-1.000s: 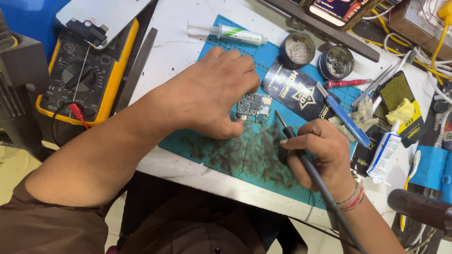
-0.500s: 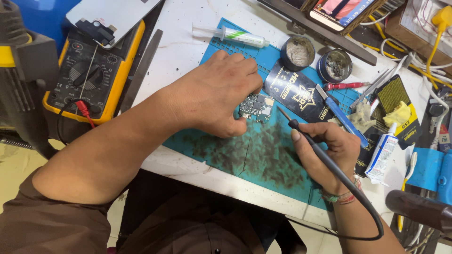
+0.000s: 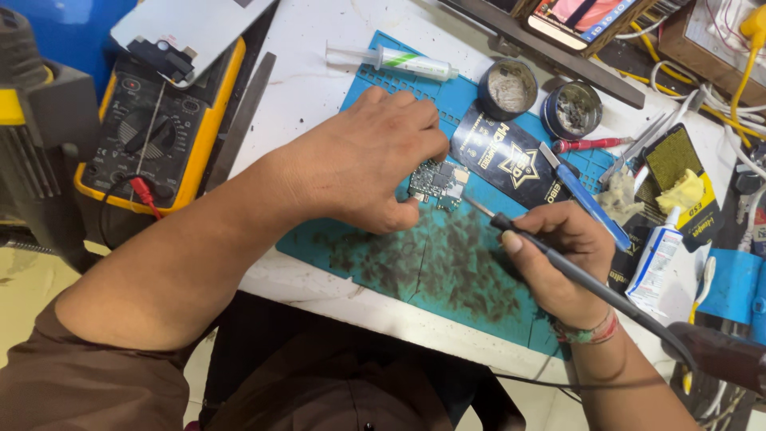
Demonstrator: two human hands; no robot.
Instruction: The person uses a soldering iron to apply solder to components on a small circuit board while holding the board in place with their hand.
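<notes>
Holding down a small circuit board (image 3: pixel 438 183) on the blue mat (image 3: pixel 383 247), the left hand (image 3: pixel 363 160) has its fingers curled over the board's left edge, thumb tucked underneath, so it's pinned flat near the middle of the mat. The right hand (image 3: pixel 558 259) is closed round a soldering iron (image 3: pixel 550 254) like a pen, tip slanting up-left and sitting right at the board's lower right corner; can't tell if it's actually touching. Lower part of the mat is pretty grimy with dark smudges. Off the mat's left edge sits a yellow multimeter (image 3: pixel 155 128), a syringe (image 3: pixel 391 60) lies along the mat's top edge, and two round tins (image 3: pixel 508 88) sit at its top right corner.
</notes>
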